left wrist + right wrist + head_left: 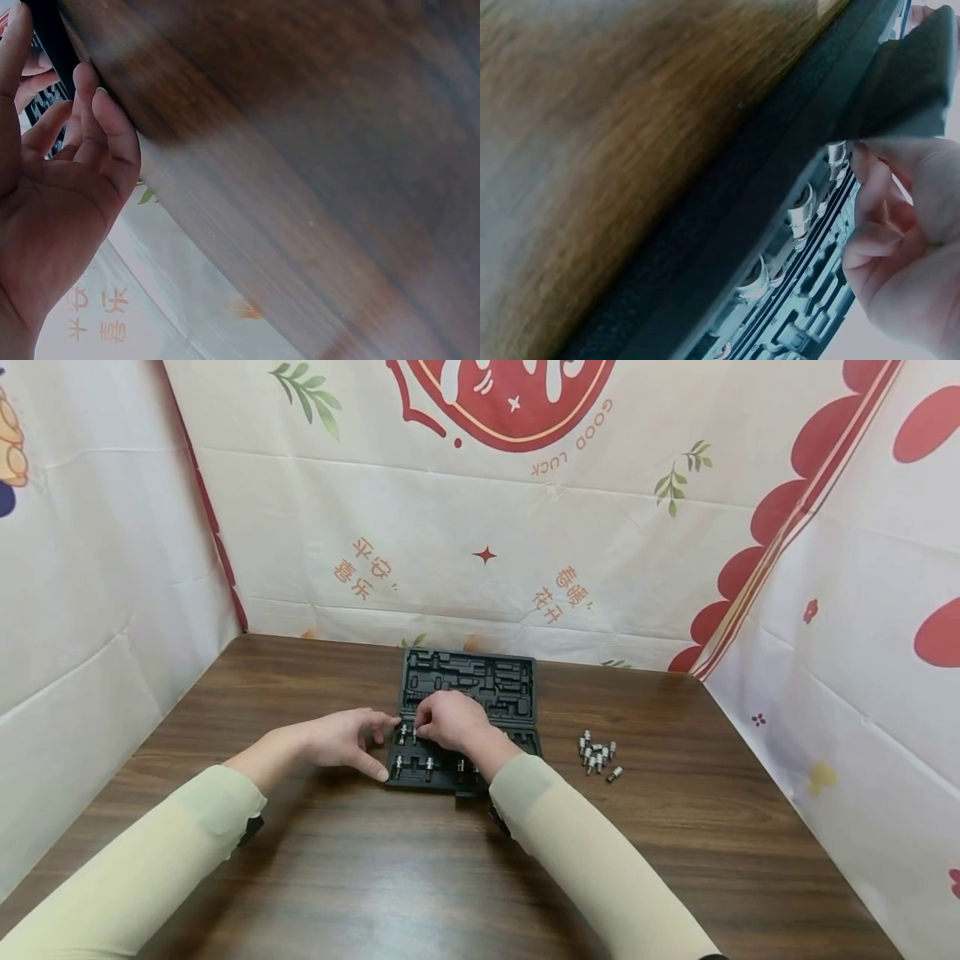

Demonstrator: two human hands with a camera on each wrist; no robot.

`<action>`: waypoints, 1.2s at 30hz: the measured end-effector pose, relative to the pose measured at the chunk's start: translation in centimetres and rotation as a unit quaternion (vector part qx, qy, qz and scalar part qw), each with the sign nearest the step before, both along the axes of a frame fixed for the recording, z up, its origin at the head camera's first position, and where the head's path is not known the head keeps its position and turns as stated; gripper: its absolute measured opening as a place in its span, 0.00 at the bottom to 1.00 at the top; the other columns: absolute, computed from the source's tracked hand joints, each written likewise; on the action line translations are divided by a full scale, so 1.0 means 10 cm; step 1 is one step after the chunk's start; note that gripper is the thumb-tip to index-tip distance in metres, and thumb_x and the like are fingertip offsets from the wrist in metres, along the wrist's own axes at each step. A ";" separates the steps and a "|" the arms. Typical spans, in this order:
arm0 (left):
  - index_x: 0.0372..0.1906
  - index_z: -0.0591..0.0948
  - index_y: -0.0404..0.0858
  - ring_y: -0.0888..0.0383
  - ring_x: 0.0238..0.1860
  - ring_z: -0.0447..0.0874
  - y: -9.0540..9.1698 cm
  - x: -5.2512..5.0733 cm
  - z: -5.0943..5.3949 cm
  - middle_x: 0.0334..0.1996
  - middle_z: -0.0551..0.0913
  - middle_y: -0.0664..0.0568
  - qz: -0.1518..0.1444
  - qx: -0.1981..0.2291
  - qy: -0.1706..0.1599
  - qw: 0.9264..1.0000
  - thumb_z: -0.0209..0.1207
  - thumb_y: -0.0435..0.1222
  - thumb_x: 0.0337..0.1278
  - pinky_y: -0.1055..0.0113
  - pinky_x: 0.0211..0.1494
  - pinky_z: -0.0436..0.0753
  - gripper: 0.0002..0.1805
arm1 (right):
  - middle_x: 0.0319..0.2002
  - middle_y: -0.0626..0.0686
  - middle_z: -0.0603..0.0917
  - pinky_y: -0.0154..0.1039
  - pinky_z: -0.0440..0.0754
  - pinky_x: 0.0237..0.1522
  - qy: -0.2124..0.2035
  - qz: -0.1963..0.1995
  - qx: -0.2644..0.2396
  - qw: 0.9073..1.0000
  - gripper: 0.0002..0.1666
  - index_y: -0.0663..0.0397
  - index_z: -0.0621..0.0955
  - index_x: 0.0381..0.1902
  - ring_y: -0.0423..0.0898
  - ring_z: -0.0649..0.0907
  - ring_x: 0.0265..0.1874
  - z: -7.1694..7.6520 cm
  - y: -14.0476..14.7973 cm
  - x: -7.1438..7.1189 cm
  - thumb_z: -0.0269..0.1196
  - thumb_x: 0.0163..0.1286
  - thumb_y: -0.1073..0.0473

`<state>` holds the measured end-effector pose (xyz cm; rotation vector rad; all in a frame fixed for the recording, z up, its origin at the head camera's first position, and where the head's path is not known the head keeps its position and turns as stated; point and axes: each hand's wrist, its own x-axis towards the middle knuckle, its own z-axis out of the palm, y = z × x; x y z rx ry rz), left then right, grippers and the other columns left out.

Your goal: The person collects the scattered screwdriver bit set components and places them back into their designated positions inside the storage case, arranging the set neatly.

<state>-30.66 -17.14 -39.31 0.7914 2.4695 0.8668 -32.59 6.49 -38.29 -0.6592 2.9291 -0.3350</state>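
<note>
A black plastic tool case (431, 787) lies unfolded on the table, its moulded lid (468, 657) laid back behind the base. Several silver bit sockets with dark tips, such as one bit socket (429, 767), sit in the base's slots. My right hand (453, 720) is over the left part of the base, finger and thumb pinching a small bit socket at a back-row slot. Spread along the case's left edge, my left hand (341, 739) touches its front corner with the thumb. In the right wrist view, seated sockets (801, 210) line the base below the right hand (907, 225).
A loose cluster of bit sockets (595, 756) lies on the wooden table (360, 860) right of the case. The case's latch tab (468, 800) sticks out in front. Printed cloth (480, 510) hangs behind the table and on both sides.
</note>
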 end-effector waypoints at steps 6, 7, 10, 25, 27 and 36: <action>0.82 0.69 0.31 0.53 0.46 0.81 0.00 0.00 0.00 0.56 0.81 0.40 0.002 0.002 -0.001 1.000 0.80 0.48 0.60 0.59 0.53 0.81 0.52 | 0.49 0.45 0.91 0.49 0.85 0.59 -0.040 -0.011 -0.060 0.997 0.04 0.40 0.92 0.40 0.43 0.85 0.45 -0.01 0.05 -0.05 0.73 0.77 0.52; 0.82 0.69 0.31 0.53 0.46 0.81 0.00 0.00 0.00 0.56 0.81 0.40 0.002 0.003 -0.001 1.000 0.81 0.48 0.60 0.59 0.53 0.81 0.52 | 0.49 0.45 0.91 0.49 0.85 0.59 -0.047 -0.013 -0.071 0.996 0.03 0.40 0.93 0.40 0.43 0.85 0.46 -0.01 0.06 -0.05 0.73 0.77 0.53; 0.82 0.69 0.30 0.52 0.47 0.81 0.00 0.00 -0.02 0.55 0.81 0.40 0.002 0.007 0.000 1.000 0.81 0.47 0.60 0.59 0.53 0.81 0.52 | 0.49 0.45 0.92 0.48 0.84 0.60 -0.065 -0.019 -0.101 0.993 0.03 0.42 0.93 0.40 0.44 0.85 0.47 -0.03 0.09 -0.07 0.74 0.76 0.54; 0.81 0.69 0.30 0.54 0.44 0.82 -0.02 -0.02 -0.06 0.56 0.81 0.39 0.001 0.014 0.002 1.000 0.81 0.46 0.59 0.59 0.53 0.82 0.52 | 0.44 0.47 0.91 0.47 0.84 0.55 -0.097 -0.022 -0.161 0.982 0.03 0.47 0.92 0.42 0.44 0.84 0.42 -0.12 0.14 -0.13 0.75 0.75 0.55; 0.81 0.69 0.30 0.54 0.44 0.82 -0.02 -0.02 -0.06 0.56 0.81 0.39 0.001 0.012 0.002 1.000 0.81 0.46 0.59 0.59 0.53 0.82 0.52 | 0.42 0.47 0.91 0.46 0.83 0.53 -0.102 -0.021 -0.168 0.980 0.03 0.47 0.92 0.42 0.44 0.83 0.40 -0.12 0.14 -0.13 0.75 0.75 0.56; 0.81 0.69 0.29 0.54 0.45 0.82 -0.02 -0.01 -0.05 0.56 0.81 0.39 0.000 0.013 0.003 1.000 0.81 0.46 0.59 0.59 0.53 0.82 0.52 | 0.46 0.47 0.92 0.48 0.83 0.59 -0.117 -0.028 -0.178 0.977 0.02 0.45 0.93 0.40 0.45 0.84 0.45 -0.11 0.15 -0.14 0.74 0.75 0.56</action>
